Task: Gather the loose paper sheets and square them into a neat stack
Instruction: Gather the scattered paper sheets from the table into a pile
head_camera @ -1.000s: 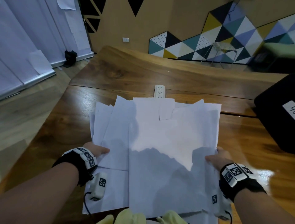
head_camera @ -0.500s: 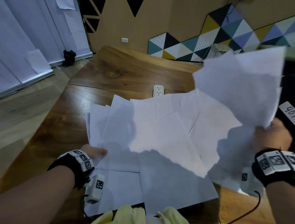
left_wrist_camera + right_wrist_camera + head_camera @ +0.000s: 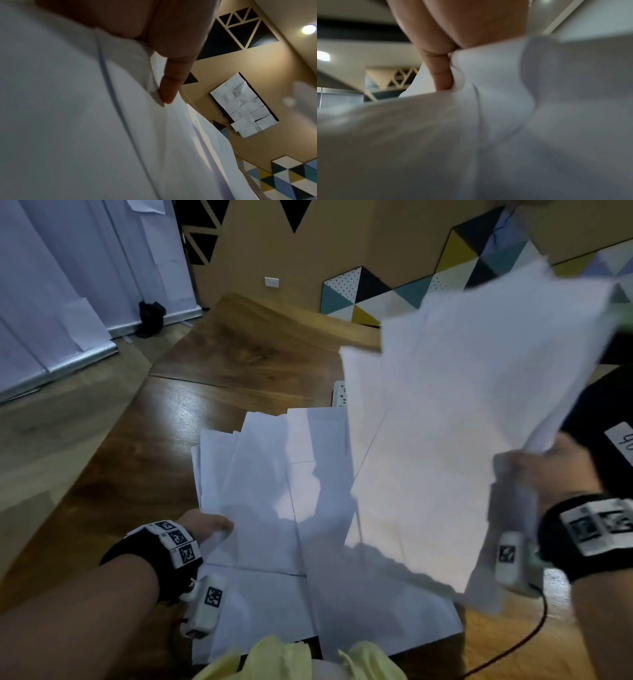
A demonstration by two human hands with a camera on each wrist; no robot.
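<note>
Several white paper sheets (image 3: pixel 260 508) lie spread and overlapping on the wooden table (image 3: pixel 239 354). My left hand (image 3: pixel 209 529) holds their left edge, with the thumb on top and the fingers hidden beneath. In the left wrist view the thumb (image 3: pixel 169 86) presses into the paper (image 3: pixel 77 121). My right hand (image 3: pixel 548 470) is raised at the right and grips the lower corner of a bundle of lifted sheets (image 3: pixel 479 364), which fan up and away, tilted over the table. In the right wrist view the thumb (image 3: pixel 443 75) pinches the bunched paper (image 3: pixel 496 94).
A white power strip (image 3: pixel 339 393) lies behind the sheets, partly covered. A black object with a white label (image 3: pixel 613 422) stands at the right edge. Yellow cloth (image 3: pixel 291 659) shows at the bottom. A thin black cable (image 3: pixel 524 642) trails from my right wrist. The floor drops away at the left.
My right hand has lifted a bundle of sheets off the table, up and to the right, uncovering the sheets beneath. My left hand has stayed at the left edge.
</note>
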